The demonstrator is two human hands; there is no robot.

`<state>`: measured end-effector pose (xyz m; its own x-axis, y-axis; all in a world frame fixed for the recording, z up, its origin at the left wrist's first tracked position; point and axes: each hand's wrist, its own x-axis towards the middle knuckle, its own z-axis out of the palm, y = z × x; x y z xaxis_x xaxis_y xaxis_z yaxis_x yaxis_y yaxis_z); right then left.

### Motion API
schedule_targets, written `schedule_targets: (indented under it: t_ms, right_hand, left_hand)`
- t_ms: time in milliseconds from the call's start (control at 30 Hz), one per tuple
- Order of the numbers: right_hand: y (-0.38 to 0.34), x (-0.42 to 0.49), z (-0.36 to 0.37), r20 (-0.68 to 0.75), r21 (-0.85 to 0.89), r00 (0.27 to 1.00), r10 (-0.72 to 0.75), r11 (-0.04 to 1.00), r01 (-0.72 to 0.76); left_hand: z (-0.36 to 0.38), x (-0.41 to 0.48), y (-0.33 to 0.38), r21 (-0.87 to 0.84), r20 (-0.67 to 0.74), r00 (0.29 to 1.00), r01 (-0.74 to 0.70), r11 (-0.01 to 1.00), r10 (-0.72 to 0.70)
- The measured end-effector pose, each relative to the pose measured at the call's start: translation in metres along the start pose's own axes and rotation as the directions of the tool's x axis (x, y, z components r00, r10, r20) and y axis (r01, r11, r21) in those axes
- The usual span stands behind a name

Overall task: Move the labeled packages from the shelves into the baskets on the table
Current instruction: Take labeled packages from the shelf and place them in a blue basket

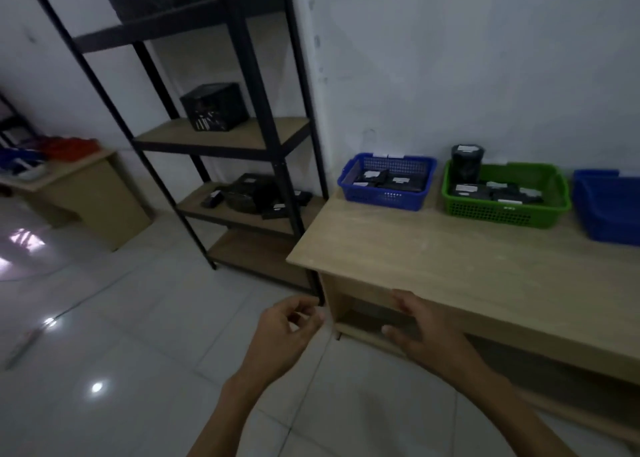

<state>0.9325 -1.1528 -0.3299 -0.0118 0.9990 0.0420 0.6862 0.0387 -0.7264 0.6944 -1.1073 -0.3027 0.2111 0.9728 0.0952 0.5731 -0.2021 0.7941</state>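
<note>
Both hands are empty: the left hand [287, 328] hangs with fingers loosely curled, the right hand [424, 333] relaxed and spread just beside it, near the surface's [450, 259] front edge. The labeled packages [247, 195] lie heaped on a low shelf [221, 214] ahead of the left hand, behind a rack post [265, 110]. Pulling one from that loose heap could drag its neighbours off the lip. In this dim light a misread label could send it to the wrong one of the blue basket [388, 183] and the green basket [505, 210]
</note>
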Motion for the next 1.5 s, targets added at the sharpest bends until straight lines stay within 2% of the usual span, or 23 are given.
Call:
schedule_targets:
  t_ms: [133,300,433,600,733,967,1167,1333,1500]
  right_hand:
    - [-0.050,-0.014,0.035,0.047,-0.089,0.997,-0.062,0.994,0.066]
    - [-0.113,-0.018,0.083,0.097,-0.185,0.988,-0.122,0.973,0.139]
    - [-0.163,-0.011,0.135,0.076,-0.210,0.991,-0.110,0.970,0.124]
    - [-0.216,-0.002,0.215,0.012,-0.180,0.996,-0.086,0.980,0.087]
    - [-0.244,0.015,0.260,0.040,-0.192,0.998,-0.054,0.980,0.061]
    - [-0.258,0.114,0.305,0.077,-0.215,0.996,-0.050,0.974,0.066]
    - [-0.264,0.239,0.341,0.153,-0.169,0.988,-0.020,0.984,0.046]
    - [-0.272,0.341,0.364,0.177,-0.151,0.984,-0.010,0.988,0.037]
    - [-0.277,0.428,0.393,0.255,-0.145,0.966,0.028,0.989,0.010]
  left_hand:
    - [-0.048,-0.031,-0.026,0.008,-0.046,0.999,0.022,1.000,-0.021]
    - [-0.112,-0.059,-0.069,0.045,-0.001,0.997,0.072,0.996,-0.072]
    - [-0.170,-0.078,-0.118,0.055,0.020,0.997,0.069,0.996,-0.070]
    - [-0.234,-0.087,-0.186,0.052,-0.047,0.999,-0.003,0.999,0.005]
    - [-0.273,-0.080,-0.225,0.047,-0.055,0.998,-0.009,0.999,0.011]
    - [-0.315,0.009,-0.289,0.086,-0.058,0.998,0.004,0.996,0.001]
    - [-0.346,0.099,-0.341,0.141,0.026,0.993,0.108,0.984,-0.113]
    - [-0.371,0.195,-0.371,0.129,-0.009,0.987,0.161,0.978,-0.161]
    - [-0.386,0.265,-0.412,0.109,0.044,0.975,0.214,0.971,-0.220]
